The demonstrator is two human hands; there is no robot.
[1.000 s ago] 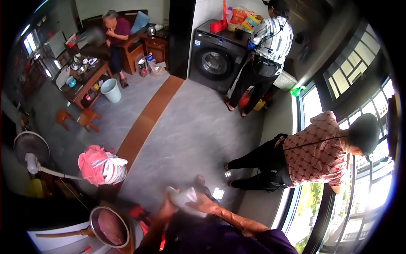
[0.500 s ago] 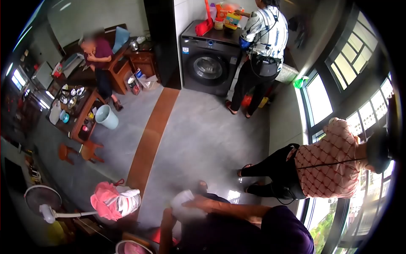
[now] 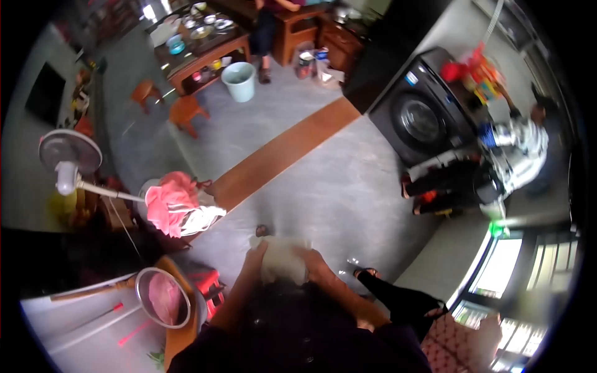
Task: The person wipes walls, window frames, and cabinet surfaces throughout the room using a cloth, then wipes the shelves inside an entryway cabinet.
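Observation:
A whitish cloth (image 3: 283,256), slightly blurred, is stretched between my two hands in front of my body. My left hand (image 3: 255,256) grips its left edge, thumb pointing up. At the opposite edge, my right hand (image 3: 312,261) is closed on the cloth, its fingers partly hidden. To the left of my hands, pink and white clothing (image 3: 180,202) lies heaped beside the standing fan. A metal basin (image 3: 142,297) with something pink inside stands nearer to me on that side.
A white fan (image 3: 70,158), a red stool (image 3: 208,286) and wooden stools (image 3: 186,115) are on the left. A pale bucket (image 3: 239,81) stands by a low table. One person is at the washing machine (image 3: 423,115); another (image 3: 451,339) stands close on my right. A third sits at the back.
My view has swung to the right and down. The cloth, bunched before, is now spread between both hands. The basin has come more fully into view.

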